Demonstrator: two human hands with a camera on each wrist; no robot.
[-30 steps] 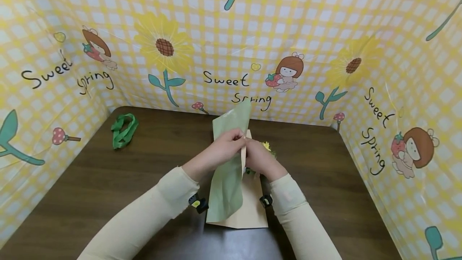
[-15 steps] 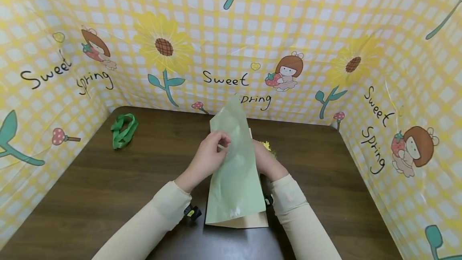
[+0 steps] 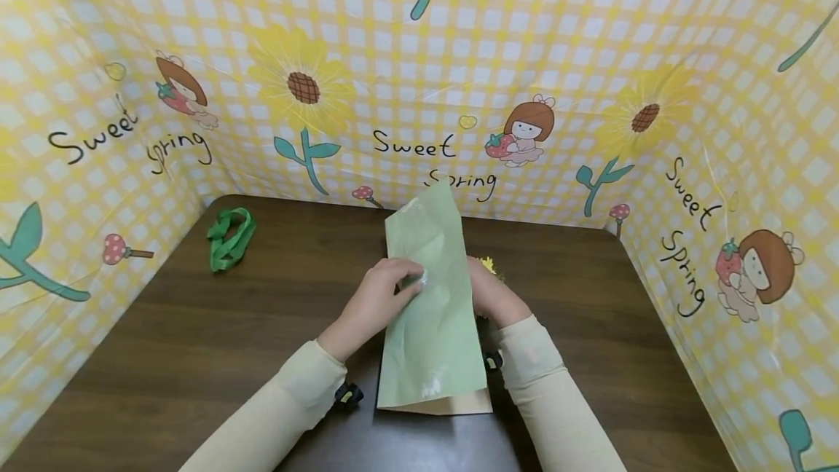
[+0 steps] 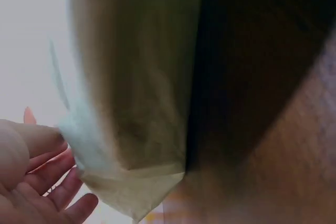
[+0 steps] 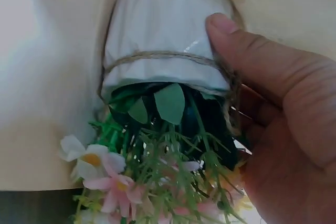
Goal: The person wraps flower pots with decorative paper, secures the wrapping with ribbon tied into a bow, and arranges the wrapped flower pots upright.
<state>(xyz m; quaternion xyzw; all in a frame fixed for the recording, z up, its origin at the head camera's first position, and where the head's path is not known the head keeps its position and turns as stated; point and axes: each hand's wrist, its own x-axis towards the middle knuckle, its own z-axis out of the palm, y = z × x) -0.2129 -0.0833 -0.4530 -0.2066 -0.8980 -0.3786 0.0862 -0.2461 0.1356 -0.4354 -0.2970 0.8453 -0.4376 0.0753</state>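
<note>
A sheet of wrapping paper (image 3: 435, 333), pale green outside and cream inside, stands folded over at the middle of the table. My left hand (image 3: 380, 293) rests its fingertips against the green face, fingers loosely bent. In the left wrist view those fingers (image 4: 60, 182) touch the paper's edge. Behind the fold, my right hand (image 3: 493, 291) is partly hidden. Its own wrist view shows thumb and fingers gripping a white flower pot (image 5: 163, 24) tied with twine (image 5: 157, 55). Pink, white and yellow flowers (image 5: 113, 184) with green leaves spread from the pot, between the cream paper walls.
A looped green ribbon (image 3: 231, 239) lies at the far left of the dark wooden table (image 3: 262, 341). Yellow checked cloth (image 3: 393, 79) printed with flowers hangs around the back and sides.
The hands have parted from where they met at the paper's top edge. The green flap has come down to the right over the right hand, and the left hand now rests on its face.
</note>
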